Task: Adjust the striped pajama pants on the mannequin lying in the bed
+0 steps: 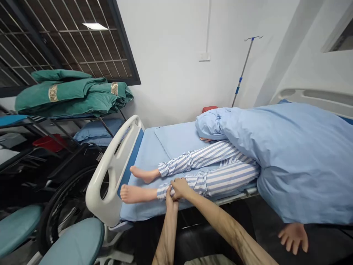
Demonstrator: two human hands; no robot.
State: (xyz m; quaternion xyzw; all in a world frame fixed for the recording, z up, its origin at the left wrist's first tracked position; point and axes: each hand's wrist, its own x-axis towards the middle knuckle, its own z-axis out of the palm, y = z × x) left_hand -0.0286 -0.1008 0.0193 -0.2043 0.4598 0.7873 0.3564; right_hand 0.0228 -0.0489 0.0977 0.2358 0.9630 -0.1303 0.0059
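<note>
A manikin lies on a hospital bed (149, 154) in blue-and-white striped trousers (220, 173), its bare feet (132, 193) toward the white footboard (110, 173). A light blue quilt (289, 147) covers its upper body, and one manikin hand (293, 235) hangs out below the quilt. My right hand (180, 187) is closed on the cuff of the near trouser leg. My left hand (170, 197) pinches the same cuff from below, touching the right hand.
A wheelchair (66, 195) stands left of the footboard, with teal padded seats (74, 243) in front. Folded green blankets (71, 94) lie on a rack under a barred window. An IV pole (244, 68) stands by the far wall.
</note>
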